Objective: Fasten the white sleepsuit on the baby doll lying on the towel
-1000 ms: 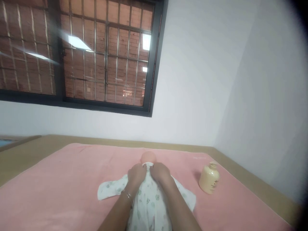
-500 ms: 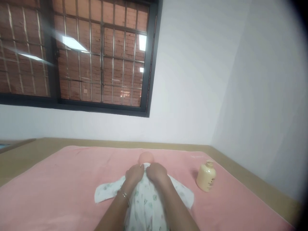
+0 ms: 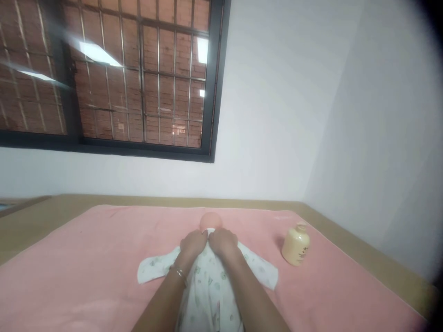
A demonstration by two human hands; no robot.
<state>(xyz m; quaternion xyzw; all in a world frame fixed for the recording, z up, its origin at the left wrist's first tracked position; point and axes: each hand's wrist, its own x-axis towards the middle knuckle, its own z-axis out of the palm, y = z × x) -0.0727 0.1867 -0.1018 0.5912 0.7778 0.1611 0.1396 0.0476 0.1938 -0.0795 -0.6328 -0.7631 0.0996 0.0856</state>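
A doll lies on its back on the pink mat, and only the rounded top of its head (image 3: 211, 221) shows beyond my hands. It wears a white baby garment (image 3: 209, 286) with a small green print, sleeves spread to both sides. At the neckline my left hand (image 3: 194, 242) pinches the garment's edge, its fingers closed. Right beside it, my right hand (image 3: 223, 242) is closed on the collar too, the two thumbs almost touching. My hands hide the doll's face and the neck fastening.
A cream bottle (image 3: 296, 245) stands on the pink mat (image 3: 86, 267), right of the garment's sleeve. The mat covers a tan surface (image 3: 138, 199) that meets a white wall. Above it is a dark-framed window (image 3: 145, 148) with metal bars.
The view has tilted down slightly, so everything sits a little higher in the picture. Both hands keep their hold at the neckline, with hardly any movement.
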